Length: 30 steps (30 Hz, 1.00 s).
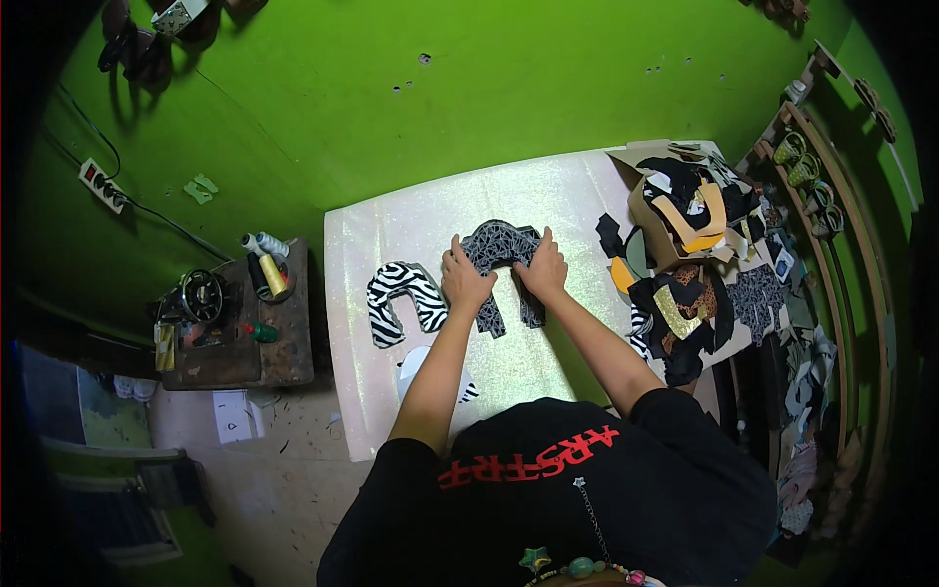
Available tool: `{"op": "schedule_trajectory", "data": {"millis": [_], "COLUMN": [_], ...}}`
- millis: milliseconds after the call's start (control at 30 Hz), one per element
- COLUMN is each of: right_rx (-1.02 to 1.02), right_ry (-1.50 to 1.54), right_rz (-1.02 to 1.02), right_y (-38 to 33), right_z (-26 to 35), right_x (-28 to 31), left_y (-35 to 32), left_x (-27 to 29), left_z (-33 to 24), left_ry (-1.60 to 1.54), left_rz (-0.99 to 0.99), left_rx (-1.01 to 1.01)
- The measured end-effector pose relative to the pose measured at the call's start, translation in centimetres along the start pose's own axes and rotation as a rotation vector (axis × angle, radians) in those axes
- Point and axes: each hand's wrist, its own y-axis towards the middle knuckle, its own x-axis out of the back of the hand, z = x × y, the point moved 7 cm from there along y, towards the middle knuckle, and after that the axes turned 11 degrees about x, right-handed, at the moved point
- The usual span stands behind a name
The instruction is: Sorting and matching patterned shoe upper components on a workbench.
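Note:
On the pale shimmering table (362, 391) lies a stack of U-shaped pieces (500, 240) in black with grey lines, their curve toward the wall and their legs toward me. My left hand (468, 279) grips the stack's left side, thumb turned inward. Across from it my right hand (544, 269) grips the right side the same way. To the left of my left hand sits a zebra-striped stack of U-shaped pieces (383, 305). A white piece with a striped edge (416, 362) lies nearer me, partly hidden by my left forearm.
At the table's right, a cardboard box (660, 230) overflows with scraps, and more dark, gold and leopard-print scraps (685, 303) are heaped beside it. A sewing machine (203, 296) and thread cones (272, 274) stand on a wooden stand at left. A wooden rack (831, 186) lines the right wall.

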Motion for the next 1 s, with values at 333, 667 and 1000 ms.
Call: {"op": "schedule_trajectory", "data": {"millis": [333,667,1000], "right_rx": [0.408,0.44,0.283], "right_ry": [0.089,0.232,0.157], "right_rz": [-0.129,0.539,0.83], "right_y": [3.0,11.3,12.0], "right_z": [2.9,6.3,4.8], "right_x": [3.4,-4.1,-7.4], "left_y": [-5.9,-2.8,-1.4], "left_x": [-0.9,-11.0,-10.1], "left_z": [-0.9,2.3,-1.6], "left_ry": [-0.247,-1.48,-1.557], "left_rz": [-0.078,0.561,0.543], "left_rx": [-0.188,0.653,0.887]}}
